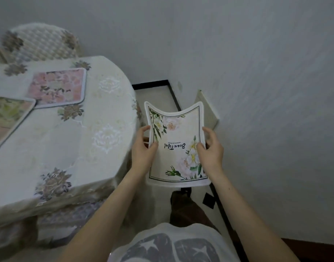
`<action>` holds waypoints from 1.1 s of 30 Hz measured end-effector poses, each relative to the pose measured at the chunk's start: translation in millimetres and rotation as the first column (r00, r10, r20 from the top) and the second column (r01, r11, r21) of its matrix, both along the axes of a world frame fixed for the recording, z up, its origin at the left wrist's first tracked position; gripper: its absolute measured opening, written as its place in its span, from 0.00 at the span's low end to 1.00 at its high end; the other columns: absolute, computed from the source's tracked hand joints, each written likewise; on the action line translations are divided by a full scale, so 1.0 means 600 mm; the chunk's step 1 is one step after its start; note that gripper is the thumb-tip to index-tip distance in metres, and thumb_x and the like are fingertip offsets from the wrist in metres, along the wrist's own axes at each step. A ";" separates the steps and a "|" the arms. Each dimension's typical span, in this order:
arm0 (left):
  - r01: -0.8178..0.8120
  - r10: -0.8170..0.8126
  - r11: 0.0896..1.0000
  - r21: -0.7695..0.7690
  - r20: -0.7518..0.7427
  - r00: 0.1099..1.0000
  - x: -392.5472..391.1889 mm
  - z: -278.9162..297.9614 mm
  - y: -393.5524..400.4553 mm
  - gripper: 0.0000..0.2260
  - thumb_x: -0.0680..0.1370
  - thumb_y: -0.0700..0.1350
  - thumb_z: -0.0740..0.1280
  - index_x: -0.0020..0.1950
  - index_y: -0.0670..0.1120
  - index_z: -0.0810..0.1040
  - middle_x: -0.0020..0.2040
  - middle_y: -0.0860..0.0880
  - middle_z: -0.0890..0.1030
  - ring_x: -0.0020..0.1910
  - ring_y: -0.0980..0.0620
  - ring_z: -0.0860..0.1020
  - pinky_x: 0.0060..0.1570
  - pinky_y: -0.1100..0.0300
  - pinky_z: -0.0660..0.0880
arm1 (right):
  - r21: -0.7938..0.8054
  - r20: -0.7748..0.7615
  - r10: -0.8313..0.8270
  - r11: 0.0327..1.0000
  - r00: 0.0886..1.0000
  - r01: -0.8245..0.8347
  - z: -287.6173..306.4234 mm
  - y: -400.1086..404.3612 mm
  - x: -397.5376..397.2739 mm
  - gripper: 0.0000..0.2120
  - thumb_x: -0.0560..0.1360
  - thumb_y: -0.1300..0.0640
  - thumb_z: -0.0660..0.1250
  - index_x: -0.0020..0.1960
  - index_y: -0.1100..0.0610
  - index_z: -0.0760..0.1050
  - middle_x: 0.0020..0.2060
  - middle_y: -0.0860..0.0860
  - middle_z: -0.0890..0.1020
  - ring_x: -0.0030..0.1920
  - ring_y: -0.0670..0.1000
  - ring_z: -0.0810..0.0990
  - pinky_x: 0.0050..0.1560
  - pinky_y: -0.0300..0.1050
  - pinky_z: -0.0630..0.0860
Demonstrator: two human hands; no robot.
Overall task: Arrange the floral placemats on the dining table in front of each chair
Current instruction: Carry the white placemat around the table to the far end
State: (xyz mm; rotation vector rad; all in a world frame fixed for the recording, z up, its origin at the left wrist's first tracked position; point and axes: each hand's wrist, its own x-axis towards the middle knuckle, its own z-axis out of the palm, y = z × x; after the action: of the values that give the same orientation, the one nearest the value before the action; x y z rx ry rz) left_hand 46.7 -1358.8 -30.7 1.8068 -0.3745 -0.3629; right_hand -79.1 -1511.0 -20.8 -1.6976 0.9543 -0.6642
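Placemat (176,144), cream with white flowers, a dark border line and upside-down script, is held in the air beside the table (71,129), over the floor. The left hand (145,148) grips its left edge and the right hand (211,148) its right edge, bowing it upward. Two pink floral mats (57,87) (7,118) lie on the table's cloth, corners overlapping. A chair (43,42) stands behind the table.

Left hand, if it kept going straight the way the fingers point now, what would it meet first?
The left hand already grips the white placemat. Its fingers point up and right across it, so they would meet the mat first; the wall lies beyond, depth unclear.
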 end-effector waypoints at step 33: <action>-0.812 0.813 0.582 0.045 -0.055 0.580 0.540 -0.020 -0.162 0.20 0.74 0.42 0.68 0.61 0.60 0.69 0.41 0.49 0.78 0.34 0.53 0.78 0.32 0.55 0.77 | 0.083 -0.042 0.808 0.590 0.588 -0.803 -0.020 -0.237 0.830 0.24 0.72 0.66 0.63 0.64 0.46 0.72 0.42 0.48 0.84 0.33 0.41 0.81 0.31 0.31 0.74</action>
State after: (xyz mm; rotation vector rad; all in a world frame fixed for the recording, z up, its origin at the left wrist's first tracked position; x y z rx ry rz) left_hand 370.9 -1456.0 -42.8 1.7704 0.5420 0.2391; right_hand 418.8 -1653.4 -32.8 -1.8759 0.1428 0.0568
